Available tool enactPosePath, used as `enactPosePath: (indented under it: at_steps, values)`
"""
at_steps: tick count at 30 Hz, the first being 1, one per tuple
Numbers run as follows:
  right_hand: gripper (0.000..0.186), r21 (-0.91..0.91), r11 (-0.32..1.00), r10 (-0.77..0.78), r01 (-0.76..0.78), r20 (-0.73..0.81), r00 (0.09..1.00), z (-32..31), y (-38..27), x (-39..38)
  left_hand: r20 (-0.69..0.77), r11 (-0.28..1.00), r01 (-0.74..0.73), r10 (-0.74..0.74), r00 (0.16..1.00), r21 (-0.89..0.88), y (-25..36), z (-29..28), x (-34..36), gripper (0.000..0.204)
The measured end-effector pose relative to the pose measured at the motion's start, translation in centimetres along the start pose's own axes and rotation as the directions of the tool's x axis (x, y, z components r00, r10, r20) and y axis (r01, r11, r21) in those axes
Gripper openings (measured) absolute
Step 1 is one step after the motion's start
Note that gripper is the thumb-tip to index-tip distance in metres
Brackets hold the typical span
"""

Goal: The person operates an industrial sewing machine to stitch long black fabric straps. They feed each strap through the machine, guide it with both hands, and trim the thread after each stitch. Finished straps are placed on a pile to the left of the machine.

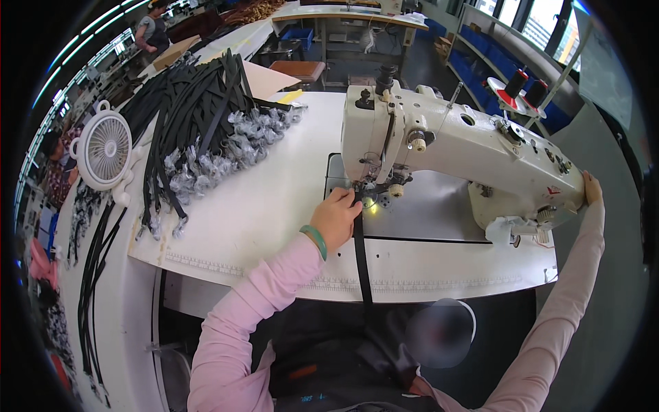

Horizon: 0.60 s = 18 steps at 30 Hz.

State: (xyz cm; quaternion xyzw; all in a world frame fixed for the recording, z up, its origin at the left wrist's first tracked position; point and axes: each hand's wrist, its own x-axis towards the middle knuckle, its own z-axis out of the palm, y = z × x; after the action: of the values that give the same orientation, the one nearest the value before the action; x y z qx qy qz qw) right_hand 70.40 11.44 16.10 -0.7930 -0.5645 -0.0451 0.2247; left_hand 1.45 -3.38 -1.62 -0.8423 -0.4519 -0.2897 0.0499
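Observation:
A white industrial sewing machine (473, 141) stands on the white table. My left hand (334, 218) is closed at its needle area, the fingertips pinching a black strap (362, 264). From there the strap runs down over the table's front edge toward my lap. A small light glows beside the presser foot, whose details are partly hidden by my fingers. At the machine's far right end, my right hand (592, 189) is curled round the handwheel, which is mostly hidden.
Black straps (199, 103) with clear plastic-wrapped ends lie heaped on the table's left. Beside them is a white fan (104, 150); more black straps (93, 288) hang below it. Two dark thread spools (525, 89) stand behind the machine. Another person (152, 31) is far left.

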Motion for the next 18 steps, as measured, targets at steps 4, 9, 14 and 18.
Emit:
enactPosePath:
  at_steps: [4, 9, 14, 18]
  values:
    - [0.051, 0.146, 0.989, 0.02, 0.0, -0.136, 0.99, -0.2, 1.1, -1.9, 0.014, 0.999, -0.01, 0.01, 1.0, -0.048, -0.3, 0.3, 0.2, 0.033]
    - [0.05, 0.76, 0.646, 0.346, -0.071, -0.209, 0.915, 6.5, 2.7, -10.7, 0.013, 0.999, -0.039, 0.039, 0.999, 0.012, -0.3, 0.5, 0.4, 0.033]
    - [0.048, 0.654, 0.752, 0.191, 0.084, -0.337, 0.922, 6.2, -3.2, -10.4, 0.052, 0.998, 0.006, -0.009, 0.999, 0.061, -0.8, -0.6, -0.7, 0.033]
    - [0.041, 0.378, 0.913, 0.215, -0.151, -0.133, 0.968, 0.9, 1.0, -6.2, 0.02, 1.0, -0.018, 0.018, 1.0, -0.02, -0.5, -0.1, 0.3, 0.031]
